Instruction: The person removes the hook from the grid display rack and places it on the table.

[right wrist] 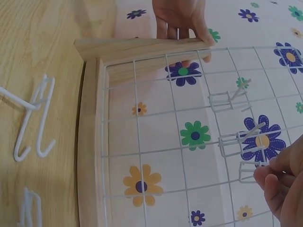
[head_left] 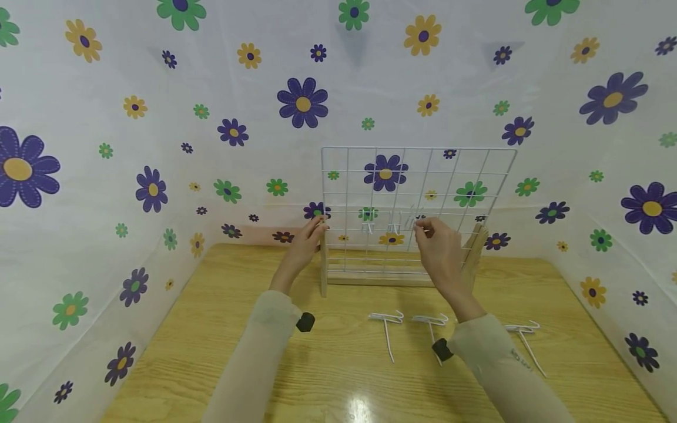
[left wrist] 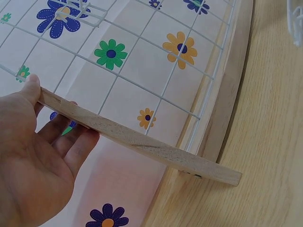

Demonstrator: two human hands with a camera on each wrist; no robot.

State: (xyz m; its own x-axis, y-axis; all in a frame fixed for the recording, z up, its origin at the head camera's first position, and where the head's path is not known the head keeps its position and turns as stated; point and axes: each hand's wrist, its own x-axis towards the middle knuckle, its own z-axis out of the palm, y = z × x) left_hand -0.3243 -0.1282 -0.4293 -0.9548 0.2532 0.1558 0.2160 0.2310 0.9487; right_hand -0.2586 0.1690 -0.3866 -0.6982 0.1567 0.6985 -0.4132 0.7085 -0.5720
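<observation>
A white wire grid panel (head_left: pixel 418 148) stands upright in a wooden stand (head_left: pixel 381 281) on the table. My left hand (head_left: pixel 302 249) holds the stand's left wooden side piece (left wrist: pixel 142 142), thumb at its upper end and fingers behind it. Two white wire hooks, one left (head_left: pixel 368 225) and one right (head_left: pixel 394 227), hang side by side on the grid. To their right, my right hand (head_left: pixel 443 249) pinches another white wire hook (right wrist: pixel 247 173) by its prong, its bracket against the grid wires. Fingers partly hide that hook's prong.
Three loose white wire hooks lie on the table in front of the stand: a left one (head_left: pixel 387 318), a middle one (head_left: pixel 429 321) partly behind my right wrist, and a right one (head_left: pixel 522 328) beyond my sleeve. Flower-printed cloth (head_left: pixel 275 153) encloses the back and sides.
</observation>
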